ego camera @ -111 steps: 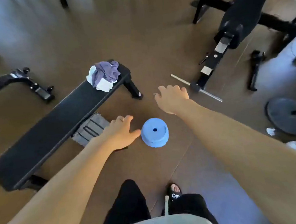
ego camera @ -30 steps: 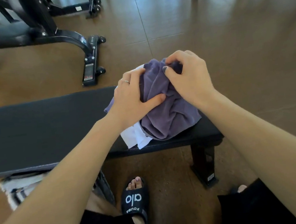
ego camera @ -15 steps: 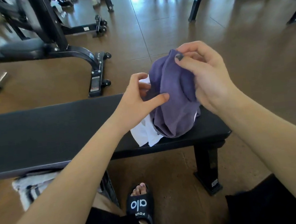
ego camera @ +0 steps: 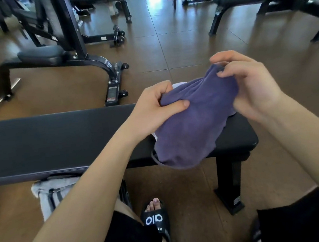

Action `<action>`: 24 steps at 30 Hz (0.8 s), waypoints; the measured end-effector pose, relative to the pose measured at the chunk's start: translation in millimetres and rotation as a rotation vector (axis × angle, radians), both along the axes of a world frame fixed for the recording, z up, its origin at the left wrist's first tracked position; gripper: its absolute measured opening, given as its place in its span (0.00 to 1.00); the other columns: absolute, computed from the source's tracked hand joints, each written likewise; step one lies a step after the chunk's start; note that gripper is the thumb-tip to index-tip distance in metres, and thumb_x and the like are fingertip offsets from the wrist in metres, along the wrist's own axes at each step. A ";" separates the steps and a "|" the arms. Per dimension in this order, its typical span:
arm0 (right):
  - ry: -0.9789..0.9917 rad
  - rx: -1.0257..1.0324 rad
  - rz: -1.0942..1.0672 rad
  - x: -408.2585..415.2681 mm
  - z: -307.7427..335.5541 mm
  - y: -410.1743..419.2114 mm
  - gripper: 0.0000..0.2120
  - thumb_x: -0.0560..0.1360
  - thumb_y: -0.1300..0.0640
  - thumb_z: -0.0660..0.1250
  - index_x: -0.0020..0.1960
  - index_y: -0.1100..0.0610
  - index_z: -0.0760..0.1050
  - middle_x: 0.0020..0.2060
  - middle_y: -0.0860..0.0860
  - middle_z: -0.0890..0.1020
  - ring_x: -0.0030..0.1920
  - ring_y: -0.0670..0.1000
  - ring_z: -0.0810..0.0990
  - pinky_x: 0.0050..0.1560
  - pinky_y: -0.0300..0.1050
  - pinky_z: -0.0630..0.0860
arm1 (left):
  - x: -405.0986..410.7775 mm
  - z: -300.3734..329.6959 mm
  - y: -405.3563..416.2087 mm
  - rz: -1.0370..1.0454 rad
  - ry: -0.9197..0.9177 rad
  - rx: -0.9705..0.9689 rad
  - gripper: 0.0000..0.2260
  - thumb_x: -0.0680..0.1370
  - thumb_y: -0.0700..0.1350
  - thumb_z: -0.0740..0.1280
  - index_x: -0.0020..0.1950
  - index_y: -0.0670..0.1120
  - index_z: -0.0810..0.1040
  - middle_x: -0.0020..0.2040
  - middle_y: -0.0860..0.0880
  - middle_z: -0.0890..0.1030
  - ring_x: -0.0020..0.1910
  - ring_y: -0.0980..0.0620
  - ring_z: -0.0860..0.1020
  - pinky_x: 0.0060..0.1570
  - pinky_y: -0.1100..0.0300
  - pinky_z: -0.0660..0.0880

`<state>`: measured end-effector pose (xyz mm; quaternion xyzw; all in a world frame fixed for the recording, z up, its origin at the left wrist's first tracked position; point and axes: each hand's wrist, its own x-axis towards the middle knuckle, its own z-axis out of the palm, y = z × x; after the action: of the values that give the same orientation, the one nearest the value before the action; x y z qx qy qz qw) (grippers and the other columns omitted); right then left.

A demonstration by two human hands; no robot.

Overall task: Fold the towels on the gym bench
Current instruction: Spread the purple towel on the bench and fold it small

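Left hand pinching purple towel, thumb over a fold. Right hand gripping its raised top edge, fingers curled. Lower end draped over bench.

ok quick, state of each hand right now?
Left hand: closed, pinching the purple towel at its left edge.
Right hand: closed, pinching the same towel at its upper right corner.
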<state>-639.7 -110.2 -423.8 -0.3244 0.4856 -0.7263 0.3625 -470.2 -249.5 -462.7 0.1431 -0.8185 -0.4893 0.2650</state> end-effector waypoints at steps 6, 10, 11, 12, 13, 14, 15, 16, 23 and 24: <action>0.102 0.042 -0.156 2.0 11.7 0.6 0.14 0.65 0.72 0.61 0.42 0.57 0.79 0.41 0.57 0.76 0.43 0.55 0.76 0.45 0.44 0.72 | 26.8 18.5 -7.6 -0.034 -0.019 -0.182 0.12 0.75 0.43 0.76 0.41 0.44 0.72 0.33 0.55 0.70 0.33 0.57 0.67 0.36 0.60 0.64; 0.560 0.244 -0.297 -0.3 17.9 -1.5 0.16 0.64 0.67 0.64 0.43 0.49 0.81 0.38 0.49 0.79 0.42 0.47 0.76 0.44 0.38 0.71 | 54.6 29.6 -22.8 0.020 -0.051 -0.343 0.08 0.74 0.38 0.73 0.42 0.44 0.74 0.33 0.55 0.73 0.34 0.58 0.69 0.37 0.59 0.67; 0.663 0.315 -0.227 3.5 19.0 -3.2 0.17 0.64 0.65 0.65 0.48 0.48 0.81 0.42 0.48 0.81 0.44 0.46 0.77 0.45 0.35 0.71 | 60.1 34.7 -25.4 0.034 -0.028 -0.353 0.07 0.74 0.37 0.72 0.42 0.42 0.74 0.34 0.53 0.73 0.35 0.57 0.68 0.38 0.59 0.67; 0.749 0.371 -0.135 10.2 20.3 -5.8 0.20 0.63 0.61 0.66 0.54 0.48 0.80 0.47 0.48 0.82 0.48 0.46 0.77 0.48 0.34 0.72 | 65.0 41.0 -26.6 0.037 -0.006 -0.355 0.06 0.74 0.35 0.71 0.42 0.40 0.74 0.34 0.52 0.72 0.35 0.57 0.68 0.38 0.60 0.67; 0.837 0.393 -0.047 18.6 21.3 -10.1 0.26 0.63 0.59 0.66 0.60 0.48 0.77 0.53 0.47 0.81 0.53 0.44 0.77 0.54 0.35 0.72 | 68.7 47.4 -27.0 0.033 0.005 -0.359 0.06 0.74 0.35 0.70 0.43 0.39 0.74 0.34 0.52 0.72 0.35 0.57 0.68 0.38 0.61 0.66; 0.926 0.389 0.038 30.0 22.5 -14.9 0.30 0.63 0.57 0.66 0.65 0.46 0.74 0.58 0.45 0.79 0.59 0.42 0.76 0.60 0.38 0.71 | 71.0 53.2 -26.6 0.024 0.008 -0.372 0.06 0.73 0.34 0.70 0.43 0.39 0.73 0.34 0.52 0.72 0.34 0.56 0.67 0.38 0.61 0.66; 0.995 0.357 0.133 43.8 23.5 -20.7 0.33 0.63 0.56 0.67 0.68 0.44 0.71 0.62 0.44 0.78 0.64 0.40 0.73 0.65 0.41 0.69 | 72.9 58.4 -25.8 0.019 0.008 -0.397 0.06 0.73 0.34 0.70 0.43 0.40 0.73 0.34 0.51 0.72 0.34 0.57 0.67 0.38 0.61 0.66; 1.033 0.304 0.230 58.4 24.4 -26.8 0.34 0.64 0.57 0.68 0.70 0.45 0.70 0.64 0.42 0.77 0.67 0.39 0.72 0.67 0.42 0.67 | 74.8 63.3 -24.9 0.015 0.009 -0.425 0.06 0.73 0.34 0.70 0.43 0.41 0.73 0.34 0.52 0.72 0.34 0.57 0.68 0.38 0.60 0.66; 1.196 0.083 0.071 118.3 19.3 -66.6 0.09 0.67 0.53 0.69 0.39 0.57 0.71 0.32 0.49 0.75 0.34 0.48 0.71 0.37 0.44 0.67 | 101.9 77.4 -30.1 0.086 -0.029 -0.507 0.06 0.71 0.38 0.70 0.45 0.39 0.75 0.37 0.42 0.77 0.36 0.45 0.72 0.37 0.54 0.69; 1.223 0.070 0.049 121.6 20.0 -67.8 0.10 0.67 0.55 0.70 0.36 0.54 0.68 0.29 0.47 0.72 0.32 0.46 0.69 0.34 0.39 0.64 | 107.4 75.7 -33.6 0.112 -0.045 -0.534 0.06 0.71 0.40 0.70 0.44 0.40 0.75 0.37 0.41 0.77 0.37 0.43 0.73 0.38 0.52 0.69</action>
<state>-518.2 -177.9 -403.8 -0.6814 0.6216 -0.3838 0.0452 -362.8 -283.1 -387.0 0.1238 -0.9149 -0.2377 0.3019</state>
